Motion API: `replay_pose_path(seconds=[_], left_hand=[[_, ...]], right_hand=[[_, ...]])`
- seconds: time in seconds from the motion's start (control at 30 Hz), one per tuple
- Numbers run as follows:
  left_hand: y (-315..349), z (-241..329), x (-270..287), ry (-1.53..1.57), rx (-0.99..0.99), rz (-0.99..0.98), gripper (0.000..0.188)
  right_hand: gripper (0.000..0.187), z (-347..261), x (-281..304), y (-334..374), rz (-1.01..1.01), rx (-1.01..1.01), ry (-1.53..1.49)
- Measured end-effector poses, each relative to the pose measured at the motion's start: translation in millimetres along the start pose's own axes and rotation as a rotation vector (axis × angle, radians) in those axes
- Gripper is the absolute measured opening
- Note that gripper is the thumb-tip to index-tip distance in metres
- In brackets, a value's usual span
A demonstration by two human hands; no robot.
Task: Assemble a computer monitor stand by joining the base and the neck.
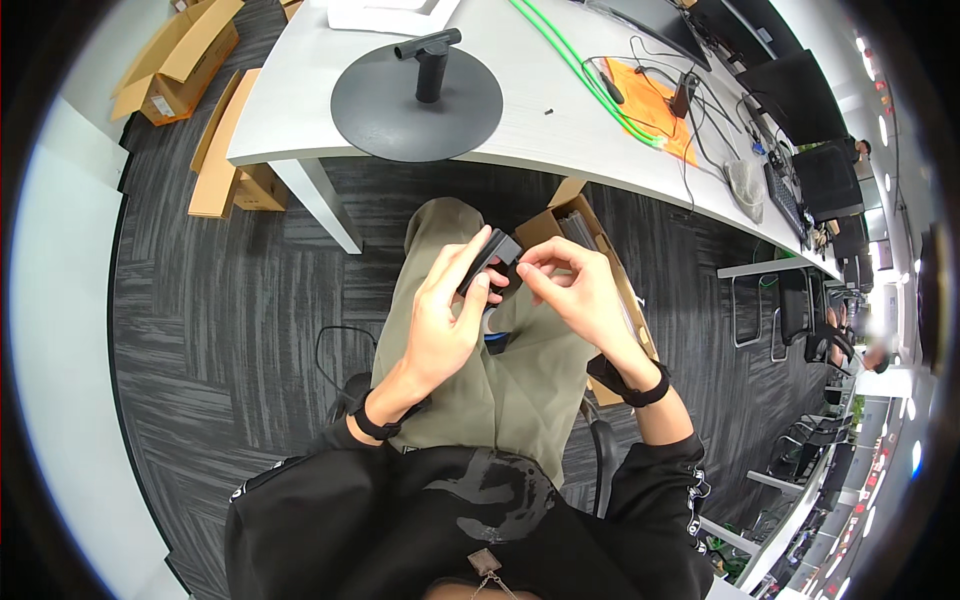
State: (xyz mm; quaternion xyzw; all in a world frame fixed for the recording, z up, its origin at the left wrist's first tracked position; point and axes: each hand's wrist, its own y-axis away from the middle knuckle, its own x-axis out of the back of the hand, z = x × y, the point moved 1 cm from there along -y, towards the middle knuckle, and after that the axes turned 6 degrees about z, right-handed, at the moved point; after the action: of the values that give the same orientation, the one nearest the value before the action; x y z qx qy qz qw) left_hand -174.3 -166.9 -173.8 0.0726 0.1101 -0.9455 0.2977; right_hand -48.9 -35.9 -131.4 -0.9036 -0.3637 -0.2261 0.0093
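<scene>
Above my lap, my left hand (pixel 445 315) is closed around a small black box-shaped part (pixel 487 256) with a greyish end face. My right hand (pixel 578 290) is beside that end, thumb and forefinger pinched together near it. Whatever the pinch holds, if anything, is too small to make out. On the white table in front of me, close to its edge, stands a round black base (pixel 415 115) with a short upright post (pixel 431 75) and a crossbar on top.
An open cardboard box (pixel 590 225) with flat items stands on the floor beside my right knee. More cardboard boxes (pixel 190 60) are at the far left. Green cables (pixel 575 65) and an orange sheet (pixel 640 105) with black cords lie on the table (pixel 300 110). A keyboard (pixel 785 200) is farther right.
</scene>
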Motion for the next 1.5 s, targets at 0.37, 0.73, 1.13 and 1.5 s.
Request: replay_pose_path(seconds=[0.37,0.73,1.13,1.5], left_hand=[[10,-1,-13,-0.154,-0.124,-0.038,0.043],[10,-18,-13,0.082,0.049,-0.058,0.042],[5,-19,-8,0.348,0.254,-0.087,0.045],[3,-12,-3,0.479,0.473,-0.097,0.048]], right_hand=[[0.019,21,9,11,-0.016,-0.048,-0.263],[0.016,24,6,13,0.185,0.236,0.106],[0.028,48,-2,10,-0.089,-0.087,-0.595],[0.021,57,-2,10,-0.141,-0.062,-0.595]])
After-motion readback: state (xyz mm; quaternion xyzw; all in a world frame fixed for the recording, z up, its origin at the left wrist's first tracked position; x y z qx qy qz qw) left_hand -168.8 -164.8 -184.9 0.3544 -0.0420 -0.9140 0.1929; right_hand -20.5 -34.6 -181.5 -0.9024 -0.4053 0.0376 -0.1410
